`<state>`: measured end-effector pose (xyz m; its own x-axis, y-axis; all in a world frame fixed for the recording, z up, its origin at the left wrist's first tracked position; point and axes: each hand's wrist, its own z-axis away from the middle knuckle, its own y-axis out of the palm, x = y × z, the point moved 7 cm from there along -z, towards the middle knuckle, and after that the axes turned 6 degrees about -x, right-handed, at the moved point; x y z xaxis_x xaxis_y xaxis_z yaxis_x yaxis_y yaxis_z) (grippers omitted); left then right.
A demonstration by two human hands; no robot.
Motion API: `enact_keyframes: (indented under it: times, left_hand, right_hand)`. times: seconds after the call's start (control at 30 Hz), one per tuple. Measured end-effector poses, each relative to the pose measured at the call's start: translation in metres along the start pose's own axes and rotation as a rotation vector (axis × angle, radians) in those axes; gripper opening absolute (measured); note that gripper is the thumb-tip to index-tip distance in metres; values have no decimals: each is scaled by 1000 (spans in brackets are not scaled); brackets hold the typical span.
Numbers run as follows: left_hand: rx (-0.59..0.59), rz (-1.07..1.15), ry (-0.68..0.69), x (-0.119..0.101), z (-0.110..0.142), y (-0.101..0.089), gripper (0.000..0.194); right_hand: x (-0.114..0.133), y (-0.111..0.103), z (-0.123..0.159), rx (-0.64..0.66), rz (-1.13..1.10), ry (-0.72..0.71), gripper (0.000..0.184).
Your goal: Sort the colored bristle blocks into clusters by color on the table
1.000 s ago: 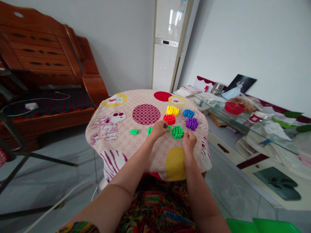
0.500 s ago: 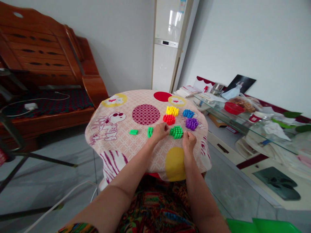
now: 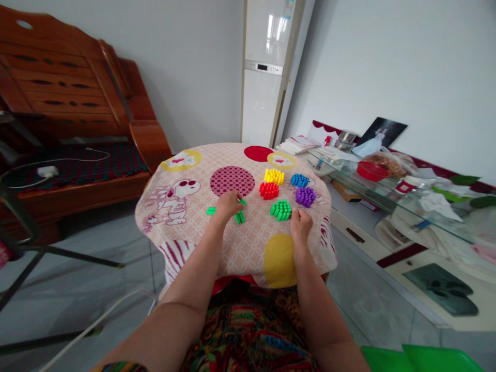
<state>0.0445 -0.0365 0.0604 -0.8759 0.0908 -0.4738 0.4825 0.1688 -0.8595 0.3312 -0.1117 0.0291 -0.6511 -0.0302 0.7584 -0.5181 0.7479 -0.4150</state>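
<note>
My left hand (image 3: 228,205) is over the middle of the cloth-covered table, its thumb and fingers pinched on a small green plastic piece (image 3: 243,201). Just below its fingertips lie more green pieces (image 3: 240,218), and another green bit (image 3: 210,211) shows left of the hand, partly covered by it. My right hand (image 3: 301,225) rests closed at the right side, beside a cluster of green pieces (image 3: 281,211); whatever its curled fingers hold is hidden. Behind that cluster sit red pieces (image 3: 268,190), yellow pieces (image 3: 274,176), blue pieces (image 3: 299,180) and purple pieces (image 3: 305,197), grouped by colour.
A patterned tablecloth (image 3: 194,206) covers the round table. To the right stands a glass-topped cabinet (image 3: 403,201) with papers, a red bowl (image 3: 372,171) and a cup. A wooden bench (image 3: 70,103) is at the left, and a tall white air conditioner (image 3: 261,98) stands behind.
My left hand has moved left, from beside the green cluster to the loose green pieces, where a green piece now shows at its fingertips. My right hand has stayed in place.
</note>
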Motion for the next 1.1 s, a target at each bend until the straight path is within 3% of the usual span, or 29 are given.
enact_keyframes:
  times: [0.13, 0.23, 0.33, 0.47, 0.67, 0.77, 0.9, 1.1]
  left_hand:
    - [-120, 167, 47, -20, 3, -5, 25]
    - [-33, 287, 119, -45, 11, 4, 27]
    - [101, 317, 197, -71, 22, 20, 12]
    - [133, 274, 234, -90, 30, 35, 8]
    - [38, 351, 170, -91, 33, 40, 13]
    - [76, 361, 208, -91, 36, 43, 14]
    - [173, 355, 290, -93, 44, 50, 36]
    - [156, 332, 333, -96, 50, 49, 33]
  right_hand:
    - [1, 0, 0, 12, 21, -2, 35]
    - [4, -2, 0, 16, 28, 3, 34]
    - [5, -3, 0, 14, 23, 1, 33]
    - [5, -4, 1, 8, 3, -15, 32]
    - [6, -3, 1, 6, 4, -14, 31]
    - [5, -3, 1, 10, 11, -11, 32]
    - [3, -2, 1, 11, 17, -4, 32]
    - [4, -2, 1, 14, 17, -18, 33]
